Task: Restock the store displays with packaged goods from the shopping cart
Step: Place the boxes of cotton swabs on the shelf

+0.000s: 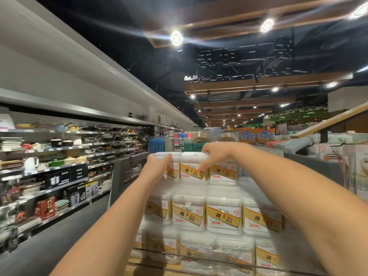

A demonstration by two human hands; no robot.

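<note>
left hand: arm extended, fingers curled over a top edge | right hand: arm extended, fingers curled downward (both forearms bare)

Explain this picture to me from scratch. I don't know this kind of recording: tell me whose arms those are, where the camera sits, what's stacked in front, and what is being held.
There is no machine here. The two bare arms belong to a person wearing a wide-angle camera on the head, so this single picture looks forward and down along the arms, and the edges bend.

In front is a stack of white plastic cotton swab tubs with gold labels, several tiers high, many bundled in clear wrap. A thin wire bar crosses the bottom, possibly part of a shopping cart.

Both hands are on the top row of tubs. The left hand grips its left end, and the right hand curls over its top toward the right.

To the left, shelves carry pots, pans and boxed kitchenware. Ceiling lights glare above.
</note>
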